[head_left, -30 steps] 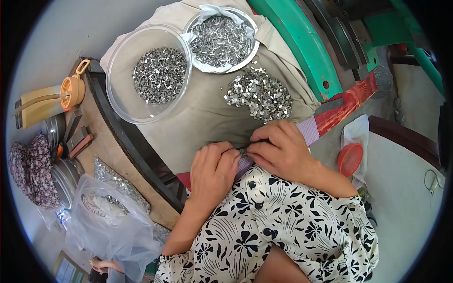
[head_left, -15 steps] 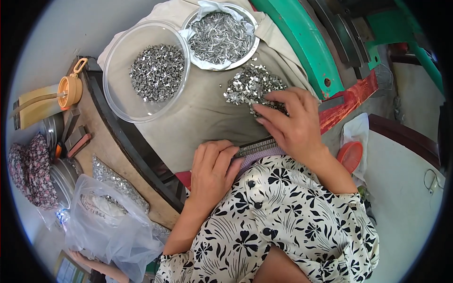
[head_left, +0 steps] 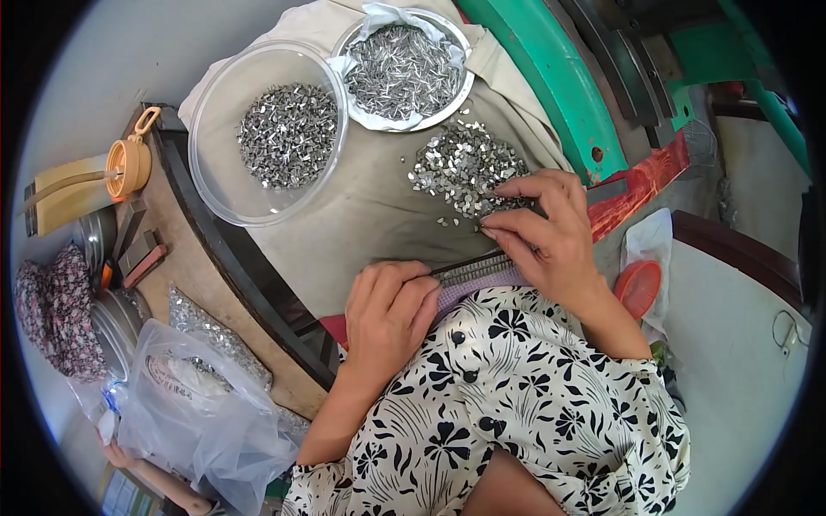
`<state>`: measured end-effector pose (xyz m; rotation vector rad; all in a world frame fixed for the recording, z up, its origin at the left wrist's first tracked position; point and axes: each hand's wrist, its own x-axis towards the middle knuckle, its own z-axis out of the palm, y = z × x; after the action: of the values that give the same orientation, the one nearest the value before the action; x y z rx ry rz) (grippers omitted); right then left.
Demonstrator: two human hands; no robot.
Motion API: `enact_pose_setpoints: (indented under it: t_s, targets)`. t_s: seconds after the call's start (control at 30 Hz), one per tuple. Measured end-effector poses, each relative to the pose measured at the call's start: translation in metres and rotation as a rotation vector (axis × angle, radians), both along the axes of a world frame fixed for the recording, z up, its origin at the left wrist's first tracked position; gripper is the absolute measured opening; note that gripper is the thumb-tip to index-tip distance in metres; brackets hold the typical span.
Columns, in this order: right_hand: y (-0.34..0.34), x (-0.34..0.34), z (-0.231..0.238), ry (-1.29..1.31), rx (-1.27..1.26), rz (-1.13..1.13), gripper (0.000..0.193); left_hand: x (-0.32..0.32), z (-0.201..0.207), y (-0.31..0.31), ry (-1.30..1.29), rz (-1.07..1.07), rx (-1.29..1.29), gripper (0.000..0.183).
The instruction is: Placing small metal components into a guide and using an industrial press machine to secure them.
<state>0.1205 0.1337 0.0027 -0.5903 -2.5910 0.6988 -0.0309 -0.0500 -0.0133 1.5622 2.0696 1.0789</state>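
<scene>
A loose pile of small shiny metal pieces [head_left: 460,168] lies on the beige cloth [head_left: 361,215]. At its near right edge is my right hand [head_left: 551,232], thumb and index finger pinched together on what looks like one small metal piece. A few pieces sit apart from the pile beside these fingertips. My left hand [head_left: 389,310] rests at the cloth's near edge with its fingers curled in. They meet the left end of a dark, narrow strip with a row of fine slots [head_left: 471,268]; what they grip is hidden. Purple checked fabric [head_left: 469,291] shows under the strip.
A clear round tub [head_left: 202,163] of short metal pieces and a lined metal bowl [head_left: 469,86] of thin pins stand beyond. A green machine frame [head_left: 559,77] borders the right. At left are an orange cup [head_left: 129,163], plastic bags [head_left: 206,430] and another person's hand [head_left: 120,451].
My right hand has drawn slightly toward me and right, and a few pieces now lie apart at the pile's near edge. The other person's hand has risen at lower left.
</scene>
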Motion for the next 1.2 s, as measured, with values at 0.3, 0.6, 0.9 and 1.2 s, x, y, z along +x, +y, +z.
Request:
enact_pose_setpoints:
  t_s: [0.3, 0.6, 0.9, 1.2]
  targets:
    - [-0.009, -0.022, -0.004, 0.039, 0.023, 0.068, 0.015, 0.001, 0.006, 0.004, -0.057, 0.059, -0.009, 0.021]
    - [-0.001, -0.038, -0.002, -0.062, 0.123, 0.113, 0.017, 0.002, 0.003, 0.007, 0.037, 0.006, -0.006, 0.021]
    - [-0.006, -0.038, -0.006, -0.025, 0.079, 0.112, 0.016, 0.004, 0.002, 0.008, -0.017, 0.027, -0.032, 0.019]
    - [-0.009, -0.025, -0.009, 0.092, 0.011, 0.075, 0.015, 0.004, 0.001, 0.009, 0.012, -0.007, -0.033, 0.018]
